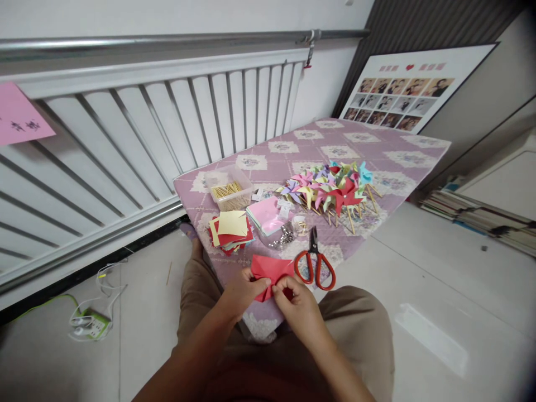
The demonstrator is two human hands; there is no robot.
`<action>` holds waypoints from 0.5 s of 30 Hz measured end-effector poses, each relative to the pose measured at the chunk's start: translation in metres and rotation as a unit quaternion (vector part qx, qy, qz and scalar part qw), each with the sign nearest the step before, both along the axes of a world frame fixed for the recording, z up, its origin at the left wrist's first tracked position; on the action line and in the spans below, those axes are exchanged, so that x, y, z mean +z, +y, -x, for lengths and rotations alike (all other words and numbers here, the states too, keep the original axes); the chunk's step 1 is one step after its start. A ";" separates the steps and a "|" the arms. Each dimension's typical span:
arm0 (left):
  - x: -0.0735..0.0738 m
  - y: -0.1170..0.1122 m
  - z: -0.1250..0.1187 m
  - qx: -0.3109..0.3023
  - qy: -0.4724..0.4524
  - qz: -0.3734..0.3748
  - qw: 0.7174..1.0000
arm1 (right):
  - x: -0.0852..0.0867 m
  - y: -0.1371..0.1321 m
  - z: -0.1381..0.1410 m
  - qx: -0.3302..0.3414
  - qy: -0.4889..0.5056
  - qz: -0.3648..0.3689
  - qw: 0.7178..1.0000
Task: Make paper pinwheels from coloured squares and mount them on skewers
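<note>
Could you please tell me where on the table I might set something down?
Bare cloth lies beyond the pinwheels, toward the radiator and photo board. The near end is crowded: stick box, paper stacks, scissors, red sheet.

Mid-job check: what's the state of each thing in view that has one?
Left hand: pinching the red paper
Right hand: pinching the red paper
Red paper: bent inward, not flat
Scissors: lying down, blades shut or nearly
Stick box: open, holding sticks
Pinwheels: assembled, heaped
Paper squares: stacked unevenly
</note>
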State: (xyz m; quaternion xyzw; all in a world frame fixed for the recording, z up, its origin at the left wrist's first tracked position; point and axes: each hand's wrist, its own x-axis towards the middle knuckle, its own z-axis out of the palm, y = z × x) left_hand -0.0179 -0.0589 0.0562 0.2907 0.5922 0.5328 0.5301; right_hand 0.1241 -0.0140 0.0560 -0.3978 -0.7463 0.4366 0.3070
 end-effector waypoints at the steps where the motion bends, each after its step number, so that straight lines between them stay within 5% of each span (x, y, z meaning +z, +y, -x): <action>1: 0.001 0.000 0.000 -0.001 -0.001 0.001 1.000 | 0.000 0.000 0.000 0.000 -0.001 -0.003 1.000; 11: -0.002 0.001 0.000 0.003 0.024 -0.003 1.000 | -0.002 -0.001 -0.001 0.007 0.005 0.024 1.000; 15: 0.004 0.000 0.001 0.001 0.024 -0.010 1.000 | -0.005 -0.001 -0.001 -0.037 0.093 0.076 0.992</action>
